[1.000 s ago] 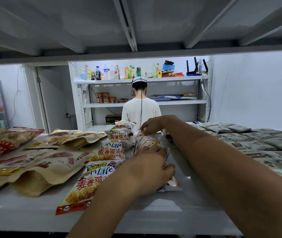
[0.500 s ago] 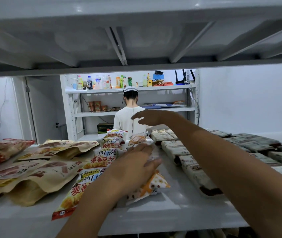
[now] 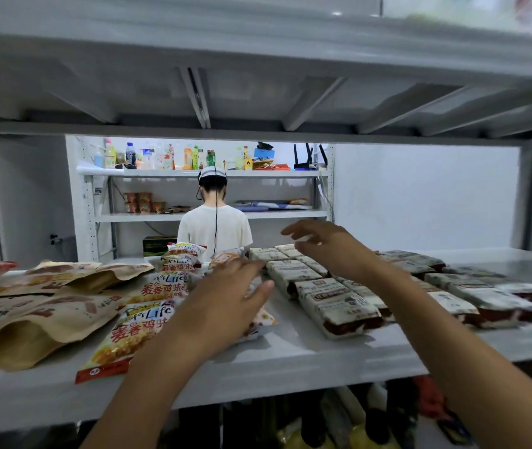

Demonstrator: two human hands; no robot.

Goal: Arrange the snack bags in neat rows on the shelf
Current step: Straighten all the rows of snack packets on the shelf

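Orange snack bag (image 3: pixel 263 319) lay on the white shelf (image 3: pixel 290 358) between a row of yellow bags (image 3: pixel 141 328) and white-wrapped packs (image 3: pixel 336 303), left hand (image 3: pixel 225 306) pressed flat on it, fingers straight, right hand (image 3: pixel 326 247) hovered above the packs, fingers spread, holding nothing.

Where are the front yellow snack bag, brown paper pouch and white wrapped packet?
Front yellow snack bag (image 3: pixel 135 332): head view, lettering.
Brown paper pouch (image 3: pixel 24 341): head view, fold.
White wrapped packet (image 3: pixel 332 294): head view, label.
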